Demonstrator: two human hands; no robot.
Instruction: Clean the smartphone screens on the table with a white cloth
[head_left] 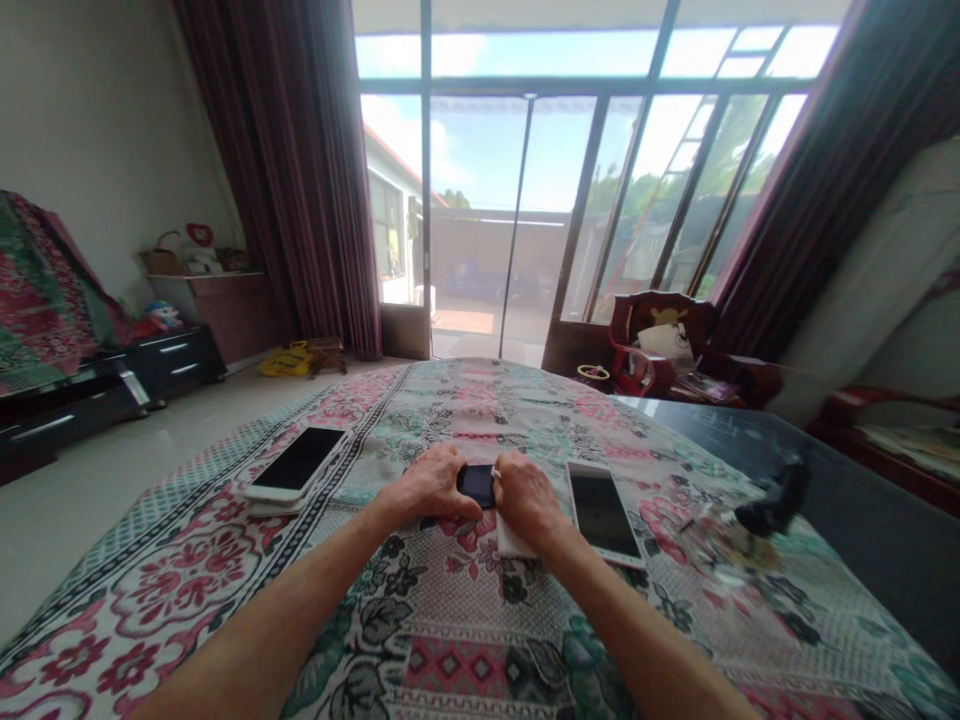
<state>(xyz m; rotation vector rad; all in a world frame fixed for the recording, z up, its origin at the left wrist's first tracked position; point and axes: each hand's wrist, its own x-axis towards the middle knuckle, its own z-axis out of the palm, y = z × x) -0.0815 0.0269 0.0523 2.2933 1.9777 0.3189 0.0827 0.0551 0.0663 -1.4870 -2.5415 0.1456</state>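
Observation:
Both hands meet over the middle of the patterned cloth. Between them is a small dark rectangular object [476,484] with a smooth face; its exact kind is unclear. My left hand [433,482] closes on its left side, thumb along the near edge. My right hand [525,494] pinches its right end, fingers bent and partly hidden. A flat white item [514,537] lies under my right hand, mostly covered by it. To the right rests a white smartphone [604,513], dark screen up. Farther left lies another white smartphone [298,464], on top of a second pale flat thing.
The flowered tablecloth [450,610] covers the table. At its right stand a blurred clear object and a black item [776,500]. A dark surface [720,440] adjoins on the right, with a red wooden chair [660,345] behind. Glass doors [480,230] lie ahead.

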